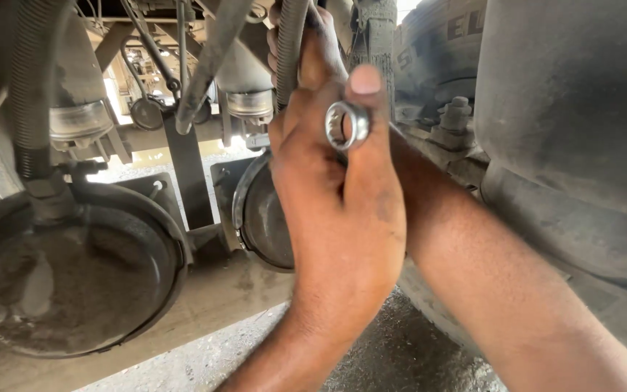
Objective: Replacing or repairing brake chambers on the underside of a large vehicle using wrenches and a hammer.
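Observation:
I am under a heavy vehicle. My left hand is raised in the middle of the view and pinches a shiny metal ring, a socket or the ring end of a spanner, between thumb and fingers. Just above and behind it, my right hand wraps around a dark ribbed hose that runs up into the chassis. My right forearm crosses in from the lower right, passing behind the left hand.
A large round dusty brake chamber sits at lower left, with a second one behind my left hand. Another ribbed hose hangs at the left. A big dark cylinder fills the right side, with a tyre beyond. Gravel ground lies below.

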